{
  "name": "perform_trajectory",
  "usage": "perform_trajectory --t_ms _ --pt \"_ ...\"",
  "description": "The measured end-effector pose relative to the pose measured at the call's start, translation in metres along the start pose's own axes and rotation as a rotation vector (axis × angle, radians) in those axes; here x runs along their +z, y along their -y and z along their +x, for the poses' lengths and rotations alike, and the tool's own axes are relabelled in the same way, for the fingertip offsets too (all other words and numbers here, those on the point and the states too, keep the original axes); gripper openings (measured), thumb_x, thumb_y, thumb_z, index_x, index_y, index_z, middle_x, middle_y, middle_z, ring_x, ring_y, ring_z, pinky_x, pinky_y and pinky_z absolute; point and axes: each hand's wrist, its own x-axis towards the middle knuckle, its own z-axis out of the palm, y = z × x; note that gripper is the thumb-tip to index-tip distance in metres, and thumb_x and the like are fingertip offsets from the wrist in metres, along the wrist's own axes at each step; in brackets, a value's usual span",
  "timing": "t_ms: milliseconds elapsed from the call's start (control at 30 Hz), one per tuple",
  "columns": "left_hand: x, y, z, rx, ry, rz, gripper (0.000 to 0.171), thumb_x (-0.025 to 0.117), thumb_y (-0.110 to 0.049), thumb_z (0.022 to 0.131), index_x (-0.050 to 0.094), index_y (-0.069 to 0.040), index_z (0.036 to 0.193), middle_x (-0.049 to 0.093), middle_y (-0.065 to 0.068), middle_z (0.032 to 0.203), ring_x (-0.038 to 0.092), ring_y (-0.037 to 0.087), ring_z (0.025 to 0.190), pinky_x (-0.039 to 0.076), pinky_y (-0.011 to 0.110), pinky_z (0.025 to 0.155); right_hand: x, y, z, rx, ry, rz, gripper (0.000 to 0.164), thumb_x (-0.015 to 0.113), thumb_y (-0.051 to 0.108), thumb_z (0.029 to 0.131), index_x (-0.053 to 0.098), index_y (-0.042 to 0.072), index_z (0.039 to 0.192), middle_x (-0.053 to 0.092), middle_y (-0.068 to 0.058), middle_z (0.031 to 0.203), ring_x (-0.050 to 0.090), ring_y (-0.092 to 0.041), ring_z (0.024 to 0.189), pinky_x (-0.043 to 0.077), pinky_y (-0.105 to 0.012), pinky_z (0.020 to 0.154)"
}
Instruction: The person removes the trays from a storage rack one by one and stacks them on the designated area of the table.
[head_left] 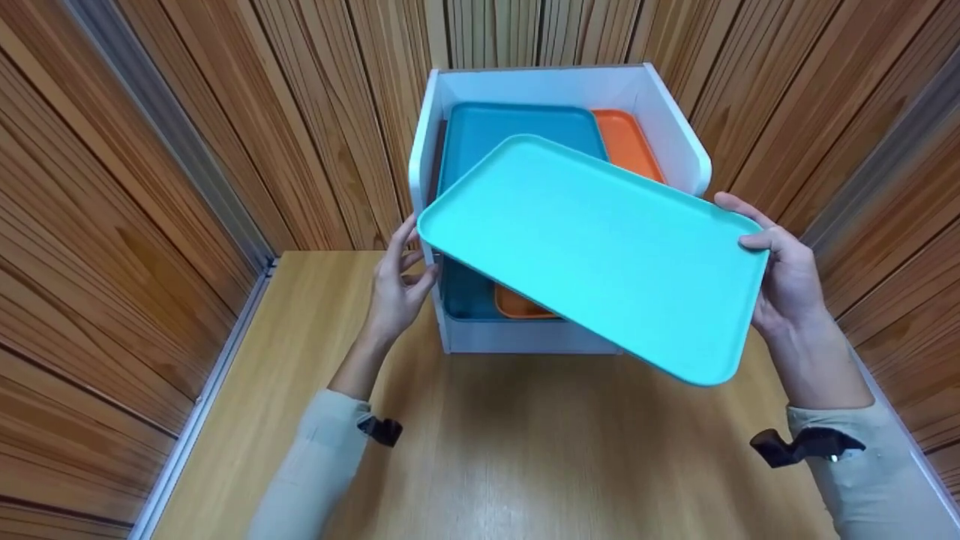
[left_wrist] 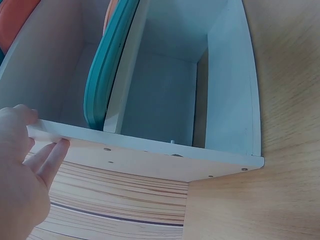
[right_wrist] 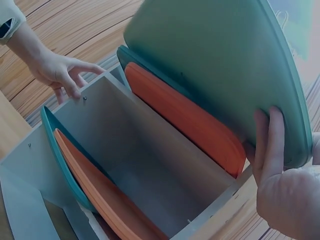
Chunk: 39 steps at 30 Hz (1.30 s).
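Note:
My right hand [head_left: 791, 281] grips a turquoise rectangular tray [head_left: 600, 255] by its right end, thumb on the upper face. In the right wrist view, its fingers spread under the tray's underside [right_wrist: 220, 65]. The tray is held tilted above and in front of a white two-level shelf [head_left: 525, 339]. With my left hand [head_left: 397, 289] I pinch the shelf's left side panel by its front edge, as the left wrist view also shows. On the upper level, a blue tray [head_left: 517, 120] overlaps an orange tray [head_left: 626, 142]. Another blue tray [head_left: 466, 292] and orange tray [head_left: 517, 304] lie below, partly hidden.
The shelf stands on a wooden table [head_left: 480, 450] against wood-panelled walls [head_left: 360, 112]. Metal rails [head_left: 199, 420] edge the table. A low white front board [left_wrist: 232, 85] bounds the shelf's lower level.

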Motion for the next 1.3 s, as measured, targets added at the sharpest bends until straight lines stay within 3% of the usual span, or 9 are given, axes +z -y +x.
perform_trajectory --t_ms 233,367,733,1133,1300 --pt "0.0 0.0 0.001 0.007 0.004 0.008 0.072 0.068 0.003 0.107 0.036 -0.001 0.171 0.056 0.028 0.164 0.072 0.049 0.14 0.07 0.062 0.095 -0.002 0.004 -0.001 0.035 -0.057 -0.083 0.06 0.014 0.002 0.115 0.065 -0.006 0.145 0.072 -0.025 0.139 0.079 -0.04 0.128 0.068 -0.049 0.106" --pt "0.0 0.0 0.001 0.009 0.005 0.015 0.072 0.07 0.004 0.106 0.037 0.0 0.17 0.057 0.031 0.163 0.072 0.051 0.138 0.072 0.056 0.092 -0.002 0.006 -0.003 0.064 -0.033 -0.087 0.061 0.014 0.002 0.115 0.064 -0.005 0.148 0.072 -0.025 0.141 0.078 -0.04 0.131 0.067 -0.049 0.107" --pt "-0.003 -0.003 0.0 -0.057 0.029 -0.012 0.086 0.079 0.001 0.102 0.034 -0.007 0.174 0.051 0.024 0.173 0.066 0.048 0.149 0.063 0.064 0.109 0.001 0.009 -0.008 0.146 0.024 -0.085 0.061 0.014 -0.001 0.113 0.063 -0.005 0.15 0.072 -0.025 0.144 0.077 -0.041 0.134 0.066 -0.048 0.11" --pt "-0.002 -0.008 0.003 0.011 0.024 -0.054 0.074 0.071 0.005 0.106 0.035 0.002 0.171 0.055 0.03 0.164 0.069 0.052 0.143 0.07 0.053 0.099 0.01 0.008 -0.015 0.198 0.003 -0.229 0.064 0.016 -0.002 0.112 0.069 -0.001 0.147 0.078 -0.018 0.139 0.082 -0.032 0.127 0.069 -0.039 0.103" --pt "-0.002 -0.006 0.004 0.045 0.035 -0.042 0.072 0.069 0.007 0.105 0.035 0.006 0.168 0.055 0.034 0.162 0.07 0.055 0.139 0.071 0.053 0.095 0.008 0.006 -0.017 0.256 0.018 -0.222 0.064 0.016 -0.003 0.11 0.066 0.001 0.15 0.076 -0.016 0.143 0.08 -0.031 0.131 0.068 -0.041 0.106"
